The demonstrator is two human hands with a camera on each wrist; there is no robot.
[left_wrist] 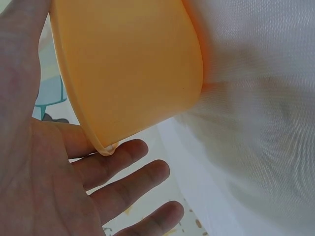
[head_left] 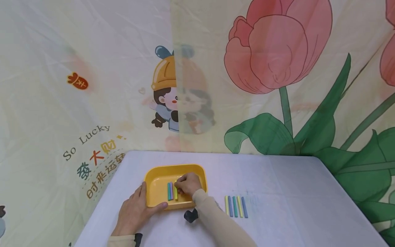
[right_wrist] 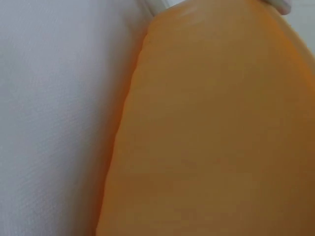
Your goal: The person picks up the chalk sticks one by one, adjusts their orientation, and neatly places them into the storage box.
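The left hand, fingers straight and its grip apart, touches the near left corner of a shallow yellow tray with rounded corners. Right of the tray, five slim yellow, blue and green sticks lie in a row on a white-covered desk. Inside the tray, the right hand's grip pinches a slim yellow stick, near a purple stick and a green stick. Beyond hangs pale fabric.
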